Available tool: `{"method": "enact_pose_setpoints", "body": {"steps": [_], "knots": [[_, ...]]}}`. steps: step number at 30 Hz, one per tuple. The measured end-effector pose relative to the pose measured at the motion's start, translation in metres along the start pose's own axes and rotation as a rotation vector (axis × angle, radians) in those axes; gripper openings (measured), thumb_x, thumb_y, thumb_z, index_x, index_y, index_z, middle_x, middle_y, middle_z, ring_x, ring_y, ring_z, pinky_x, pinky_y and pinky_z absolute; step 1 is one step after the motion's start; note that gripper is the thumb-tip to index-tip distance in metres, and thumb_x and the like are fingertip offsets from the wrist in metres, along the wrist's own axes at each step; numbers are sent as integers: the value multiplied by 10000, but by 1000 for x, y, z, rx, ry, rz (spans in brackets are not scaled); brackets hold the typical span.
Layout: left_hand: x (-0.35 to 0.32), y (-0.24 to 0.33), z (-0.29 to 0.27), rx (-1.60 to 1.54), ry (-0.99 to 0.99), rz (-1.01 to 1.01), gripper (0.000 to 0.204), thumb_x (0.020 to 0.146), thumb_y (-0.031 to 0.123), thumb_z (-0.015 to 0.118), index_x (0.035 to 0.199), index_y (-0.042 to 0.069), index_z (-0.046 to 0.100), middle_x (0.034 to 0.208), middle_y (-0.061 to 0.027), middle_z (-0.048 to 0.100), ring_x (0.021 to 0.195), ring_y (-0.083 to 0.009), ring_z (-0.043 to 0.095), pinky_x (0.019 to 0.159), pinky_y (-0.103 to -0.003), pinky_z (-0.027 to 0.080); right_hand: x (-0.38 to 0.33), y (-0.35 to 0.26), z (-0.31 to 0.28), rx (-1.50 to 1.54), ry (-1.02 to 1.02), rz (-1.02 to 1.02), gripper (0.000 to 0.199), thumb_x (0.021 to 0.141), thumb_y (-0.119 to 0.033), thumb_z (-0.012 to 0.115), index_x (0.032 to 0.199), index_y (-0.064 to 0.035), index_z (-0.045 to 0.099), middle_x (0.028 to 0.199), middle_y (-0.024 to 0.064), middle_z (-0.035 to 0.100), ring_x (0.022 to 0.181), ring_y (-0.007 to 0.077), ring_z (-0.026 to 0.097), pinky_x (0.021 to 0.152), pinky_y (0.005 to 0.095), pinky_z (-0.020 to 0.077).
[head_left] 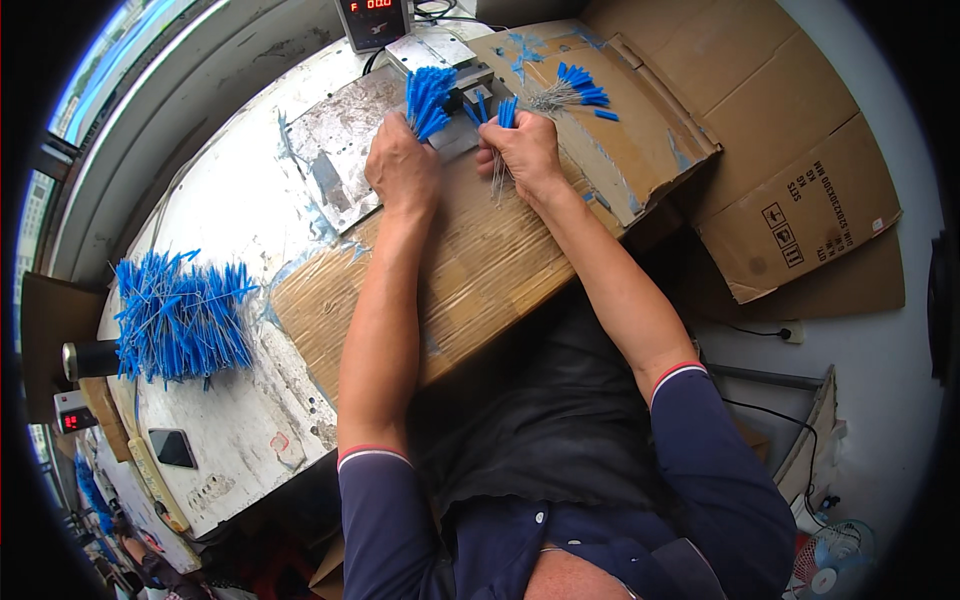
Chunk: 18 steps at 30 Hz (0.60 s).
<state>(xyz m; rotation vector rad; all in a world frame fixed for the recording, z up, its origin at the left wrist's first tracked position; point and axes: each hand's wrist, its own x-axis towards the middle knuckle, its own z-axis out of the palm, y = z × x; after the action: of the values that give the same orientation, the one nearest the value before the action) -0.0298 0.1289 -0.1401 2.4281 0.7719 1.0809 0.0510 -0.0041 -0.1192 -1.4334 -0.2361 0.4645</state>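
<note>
My left hand point(403, 165) is closed round a thick bunch of thin wires with blue plastic ends point(430, 100), the blue ends pointing away from me. Just to its right, my right hand point(528, 155) pinches a few more of these blue-ended wires point(507, 112), whose bare metal lengths hang below the fingers. A small metal machine block point(472, 78) stands just beyond and between the hands. One or two blue ends show by it, but I cannot tell what holds them. Right of it, a loose pile of blue-ended wires point(575, 90) lies on cardboard.
A big heap of blue-ended wires point(185, 315) covers the white worktable's left point(245, 410). A phone point(173, 448) lies nearer. Flattened cardboard point(470, 265) sits under my forearms. A box with a red display point(375, 22) stands behind; a large carton point(790, 190) is at right.
</note>
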Motion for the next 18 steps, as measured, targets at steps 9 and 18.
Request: {"method": "enact_pose_setpoints", "body": {"steps": [9, 18], "knots": [[2, -1, -1, -63, 60, -74, 143, 785, 21, 583, 927, 30, 562, 813, -197, 649, 793, -418, 649, 727, -512, 479, 12, -9, 18, -364, 98, -76, 111, 863, -69, 677, 821, 26, 639, 702, 98, 672, 544, 169, 679, 448, 308, 568], [2, -4, 2, -63, 112, -36, 120, 785, 23, 587, 902, 30, 559, 838, -193, 638, 838, -399, 626, 743, -506, 469, 15, -9, 25, -495, 127, -99, 135, 864, -88, 676, 787, 19, 646, 665, 94, 675, 521, 163, 674, 448, 314, 562]]}}
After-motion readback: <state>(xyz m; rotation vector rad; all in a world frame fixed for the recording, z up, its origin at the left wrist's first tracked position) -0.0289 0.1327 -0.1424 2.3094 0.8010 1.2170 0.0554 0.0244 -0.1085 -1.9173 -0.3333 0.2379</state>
